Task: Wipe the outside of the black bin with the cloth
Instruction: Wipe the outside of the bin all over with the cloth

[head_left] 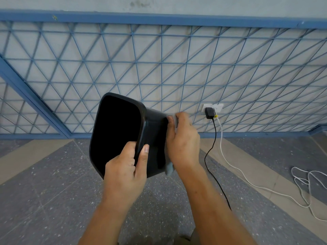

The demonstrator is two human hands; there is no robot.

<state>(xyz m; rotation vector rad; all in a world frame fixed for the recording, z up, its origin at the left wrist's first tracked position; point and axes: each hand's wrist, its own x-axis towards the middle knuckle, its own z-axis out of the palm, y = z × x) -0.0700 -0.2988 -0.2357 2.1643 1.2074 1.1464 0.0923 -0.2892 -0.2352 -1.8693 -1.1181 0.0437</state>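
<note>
The black bin (154,124) is held in the air on its side, its dark opening facing me and to the left. My left hand (126,167) grips the bin's near rim, thumb on the outer wall and fingers inside. My right hand (183,141) presses a grey cloth (169,168) against the bin's right outer side near the base. The cloth is mostly hidden under that hand; a corner shows below the wrist and an edge above the fingers.
A blue metal lattice frame (159,68) leans against the wall ahead. A wall socket (213,107) holds a black adapter (209,113); a black cable (215,175) and a white cable (247,181) trail over the speckled floor to the right.
</note>
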